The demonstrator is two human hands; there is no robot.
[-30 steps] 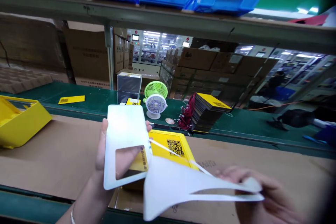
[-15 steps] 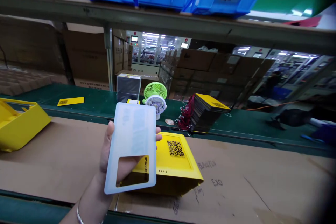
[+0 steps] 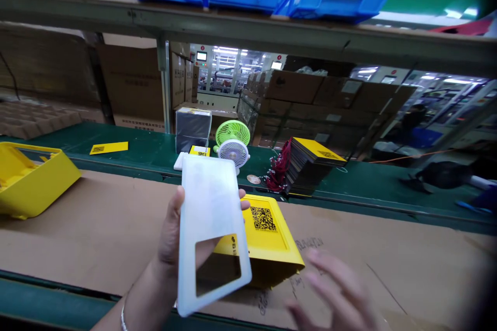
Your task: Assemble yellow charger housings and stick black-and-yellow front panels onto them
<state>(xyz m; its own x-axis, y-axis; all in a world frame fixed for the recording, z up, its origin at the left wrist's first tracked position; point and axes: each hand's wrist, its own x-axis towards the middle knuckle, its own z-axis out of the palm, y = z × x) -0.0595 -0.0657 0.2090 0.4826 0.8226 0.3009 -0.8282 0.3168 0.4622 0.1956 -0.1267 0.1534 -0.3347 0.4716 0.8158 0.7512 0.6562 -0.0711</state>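
panel in hand, work partly done

in the head view, our left hand (image 3: 171, 240) grips a milky-white, flat rectangular panel with a cut-out window (image 3: 209, 201), thumb and fingertips at its opposite long edges; the panel is tilted in front of a yellow box-shaped housing with a printed square code (image 3: 267, 243), and we cannot tell whether the two touch; our right hand (image 3: 337, 295), blurred, is spread with nothing visible in it, near the housing's right corner; as for progress, we judge the handling midway: the panel is taken up, the code is on the housing, and setting the panel down is left; the housing rests on a brown cardboard sheet (image 3: 108, 217), well apart from a yellow open plastic shell (image 3: 42, 189); any further steps, we cannot tell
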